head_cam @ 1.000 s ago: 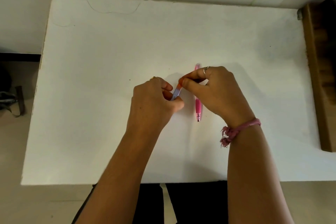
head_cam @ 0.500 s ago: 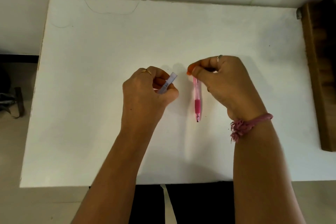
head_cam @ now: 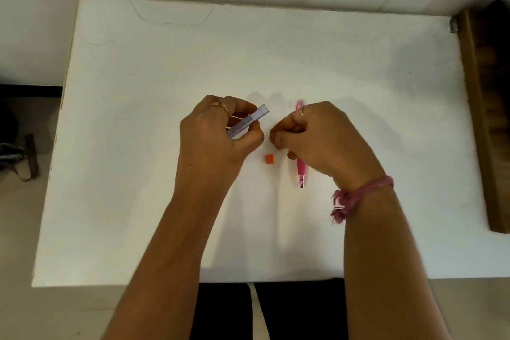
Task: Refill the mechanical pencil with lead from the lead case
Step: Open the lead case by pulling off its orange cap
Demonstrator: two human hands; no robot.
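Lying now on white table (head_cam: pixel 138 174): orange cap (head_cam: pixel 268 159), off lead case (head_cam: pixel 248 121) | left hand (head_cam: pixel 218 135) gripping case, open end tilted up-right | right hand (head_cam: pixel 317 135) curled, emptied since 0.5 s ago, hovering over pink mechanical pencil (head_cam: pixel 301 171) lying flat

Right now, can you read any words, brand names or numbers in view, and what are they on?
Nothing is legible.
Lead case in the left hand: a small dark printed patch, too blurred to read.
Pink mechanical pencil and orange cap on the table: no markings visible.
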